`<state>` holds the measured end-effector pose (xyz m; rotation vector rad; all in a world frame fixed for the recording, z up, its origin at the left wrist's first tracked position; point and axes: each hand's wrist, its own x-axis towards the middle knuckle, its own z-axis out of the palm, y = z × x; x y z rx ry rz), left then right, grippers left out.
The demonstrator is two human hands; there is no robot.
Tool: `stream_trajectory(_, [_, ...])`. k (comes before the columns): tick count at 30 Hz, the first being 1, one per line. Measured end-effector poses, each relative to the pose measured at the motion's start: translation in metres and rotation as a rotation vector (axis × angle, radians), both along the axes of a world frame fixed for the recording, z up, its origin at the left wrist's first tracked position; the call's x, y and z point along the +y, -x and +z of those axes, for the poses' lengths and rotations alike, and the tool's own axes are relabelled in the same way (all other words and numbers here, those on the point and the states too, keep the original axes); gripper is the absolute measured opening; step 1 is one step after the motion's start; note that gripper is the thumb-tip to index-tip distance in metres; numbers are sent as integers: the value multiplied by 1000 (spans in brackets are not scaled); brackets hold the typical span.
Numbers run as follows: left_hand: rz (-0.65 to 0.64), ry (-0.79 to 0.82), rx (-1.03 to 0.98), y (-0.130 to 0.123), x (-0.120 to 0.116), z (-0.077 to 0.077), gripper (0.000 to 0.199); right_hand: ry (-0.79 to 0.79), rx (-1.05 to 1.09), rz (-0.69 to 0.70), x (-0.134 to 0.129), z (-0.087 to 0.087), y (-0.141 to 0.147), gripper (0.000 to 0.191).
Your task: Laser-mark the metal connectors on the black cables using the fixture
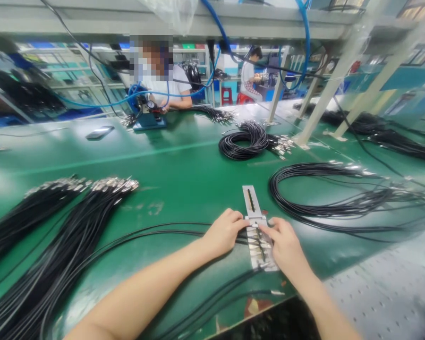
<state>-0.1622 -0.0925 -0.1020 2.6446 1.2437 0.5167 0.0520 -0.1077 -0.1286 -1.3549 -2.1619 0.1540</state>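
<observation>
A narrow metal fixture (250, 200) with a dark slot lies on the green bench, and several metal cable ends sit side by side in its near half. My left hand (225, 233) is closed at the fixture's left edge, fingertips pinched on a black cable whose end is hidden by the fingers. From the other side, my right hand (285, 243) reaches in with fingers stretched and apart, the fingertips touching the fixture's top near its middle. Thin black cables (163, 227) run from the left toward the fixture, passing under my left hand.
Thick bundles of black cables (88, 236) lie at the left. A coiled bundle (242, 141) and a looped bundle (281, 191) lie beyond and to the right. Across the bench, a co-worker (180, 80) sits behind a blue press (148, 120). Metal posts (317, 111) rise at the right.
</observation>
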Motion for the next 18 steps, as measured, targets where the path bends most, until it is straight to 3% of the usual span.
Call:
stream_trajectory(4, [-61,-27,148,2,-5,8,33,10,8,9,1,1,0,47])
stream_trajectory(8, [-30,-56,311,-2,-11,18,30,23,32,26,3,1,2,47])
stream_trajectory(12, [-17,-119,311,-1,-14,21,28,47,124,28,2,6,0,45])
stream_trajectory(18, [-103,-152,347,3,-13,20,27,114,397,59,-4,18,-5,35])
